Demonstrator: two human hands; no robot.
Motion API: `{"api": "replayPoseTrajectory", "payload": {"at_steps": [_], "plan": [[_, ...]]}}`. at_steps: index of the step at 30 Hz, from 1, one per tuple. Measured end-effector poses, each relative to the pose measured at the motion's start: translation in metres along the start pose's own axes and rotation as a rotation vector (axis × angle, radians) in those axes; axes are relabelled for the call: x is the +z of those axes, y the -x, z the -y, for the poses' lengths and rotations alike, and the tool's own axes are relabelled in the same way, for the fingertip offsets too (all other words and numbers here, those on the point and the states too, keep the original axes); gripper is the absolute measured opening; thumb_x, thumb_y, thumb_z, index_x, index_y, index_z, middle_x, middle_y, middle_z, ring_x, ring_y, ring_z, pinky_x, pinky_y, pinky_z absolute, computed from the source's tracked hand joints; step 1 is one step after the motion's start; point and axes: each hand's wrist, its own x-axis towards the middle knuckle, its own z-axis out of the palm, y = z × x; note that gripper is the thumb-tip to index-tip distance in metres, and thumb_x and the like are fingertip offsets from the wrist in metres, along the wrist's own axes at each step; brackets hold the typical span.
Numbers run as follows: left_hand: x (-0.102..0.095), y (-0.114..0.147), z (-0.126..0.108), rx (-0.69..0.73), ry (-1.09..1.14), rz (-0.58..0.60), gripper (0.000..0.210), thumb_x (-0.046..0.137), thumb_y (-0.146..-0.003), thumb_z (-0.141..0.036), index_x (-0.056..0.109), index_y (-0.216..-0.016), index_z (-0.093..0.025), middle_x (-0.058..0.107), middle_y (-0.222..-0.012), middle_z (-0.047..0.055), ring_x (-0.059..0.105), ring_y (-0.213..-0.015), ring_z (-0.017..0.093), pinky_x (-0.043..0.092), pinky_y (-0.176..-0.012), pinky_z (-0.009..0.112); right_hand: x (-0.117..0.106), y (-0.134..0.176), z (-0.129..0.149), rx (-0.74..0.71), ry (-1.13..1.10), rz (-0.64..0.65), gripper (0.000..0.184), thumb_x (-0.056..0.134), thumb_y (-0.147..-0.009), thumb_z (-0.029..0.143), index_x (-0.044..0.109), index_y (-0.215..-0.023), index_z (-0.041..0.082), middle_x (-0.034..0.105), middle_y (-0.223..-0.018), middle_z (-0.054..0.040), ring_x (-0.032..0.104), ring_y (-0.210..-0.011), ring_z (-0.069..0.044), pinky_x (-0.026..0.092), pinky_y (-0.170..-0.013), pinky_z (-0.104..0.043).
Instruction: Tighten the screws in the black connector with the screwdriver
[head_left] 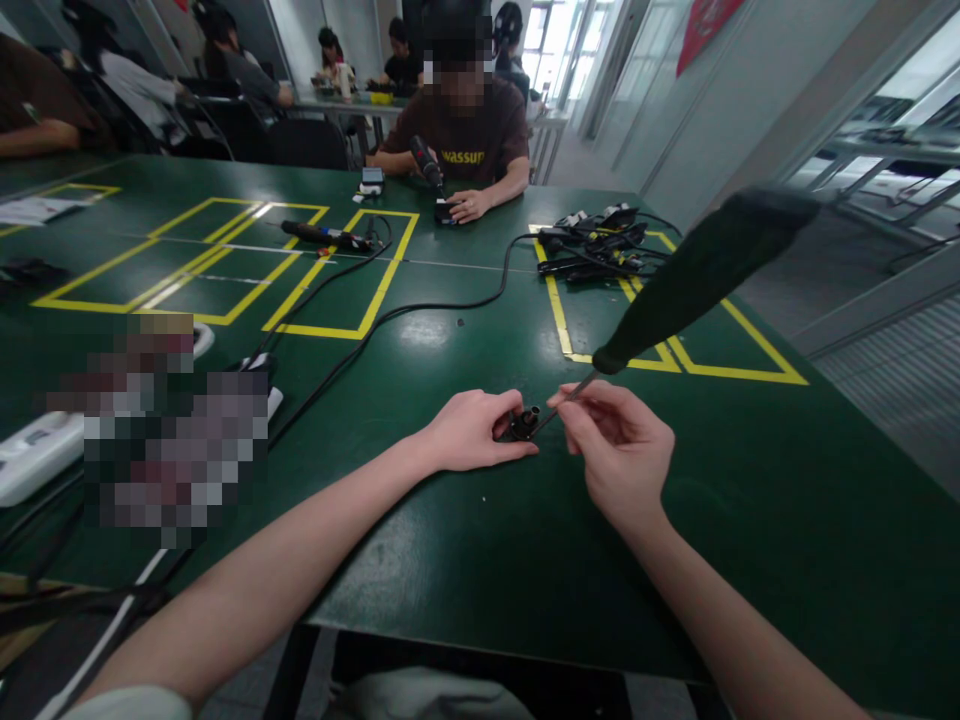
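Thumb and fingers of my left hand (476,430) are closed around a small black round part (523,425) with a short metal tube standing up from it, low over the green table. My right hand (622,440) pinches the thin metal shaft of a screwdriver (690,275) between thumb and fingertips. Its dark, thick handle leans up and away to the right, above the hand. The tip of the shaft reaches down to the edge of the black part; whether it sits in a screw is too small to tell.
Yellow tape (360,333) marks rectangles on the green table (442,540). A black cable bundle (592,245) lies at the back right, an electric screwdriver (326,237) back left. Power strips (45,450) and cords occupy the left. Across sits a person (469,140) holding a power tool.
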Motion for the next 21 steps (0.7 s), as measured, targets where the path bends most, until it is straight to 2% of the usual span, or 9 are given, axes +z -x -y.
{"api": "replayPoseTrajectory", "payload": {"at_steps": [4, 8, 11, 17, 21], "plan": [[0.0004, -0.0004, 0.0003, -0.006, 0.006, 0.003, 0.04, 0.074, -0.086, -0.052, 0.049, -0.082, -0.022, 0.058, -0.068, -0.005, 0.057, -0.065, 0.015, 0.031, -0.063, 0.026, 0.0007, 0.0003, -0.002, 0.015, -0.051, 0.017, 0.01, 0.077, -0.086, 0.021, 0.075, -0.096, 0.021, 0.076, -0.082, -0.002, 0.053, -0.049, -0.009, 0.046, -0.043, -0.023], [0.0002, -0.0005, 0.0003, 0.002, -0.001, 0.002, 0.039, 0.075, -0.087, -0.051, 0.05, -0.083, -0.022, 0.058, -0.069, -0.005, 0.057, -0.066, 0.014, 0.032, -0.063, 0.026, 0.0014, -0.001, -0.0023, -0.033, -0.073, 0.012, 0.004, 0.077, -0.086, 0.02, 0.073, -0.087, 0.021, 0.073, -0.087, -0.0022, 0.053, -0.052, -0.008, 0.045, -0.044, -0.022], [0.0, -0.0002, 0.0004, 0.008, -0.008, -0.001, 0.039, 0.075, -0.087, -0.052, 0.051, -0.083, -0.022, 0.059, -0.069, -0.005, 0.057, -0.066, 0.014, 0.032, -0.063, 0.026, 0.0019, -0.0014, 0.0, -0.035, -0.041, 0.017, 0.008, 0.077, -0.088, 0.025, 0.072, -0.082, 0.021, 0.072, -0.086, -0.0028, 0.053, -0.053, -0.009, 0.046, -0.044, -0.023], [-0.0011, 0.0005, -0.0004, 0.01, -0.012, -0.004, 0.04, 0.075, -0.087, -0.052, 0.049, -0.081, -0.021, 0.059, -0.068, -0.005, 0.058, -0.065, 0.015, 0.032, -0.061, 0.026, 0.0024, -0.0008, 0.0033, 0.028, -0.044, -0.011, 0.012, 0.073, -0.089, 0.026, 0.074, -0.1, 0.02, 0.077, -0.082, -0.0027, 0.053, -0.045, -0.008, 0.045, -0.039, -0.022], [-0.001, 0.0008, -0.0005, 0.013, -0.022, -0.01, 0.04, 0.075, -0.087, -0.051, 0.049, -0.08, -0.021, 0.06, -0.069, -0.005, 0.059, -0.066, 0.015, 0.033, -0.061, 0.026, 0.0022, -0.0015, 0.003, 0.037, -0.035, -0.046, 0.014, 0.074, -0.089, 0.028, 0.068, -0.099, 0.021, 0.078, -0.078, -0.0016, 0.053, -0.043, -0.009, 0.045, -0.039, -0.021]]}}
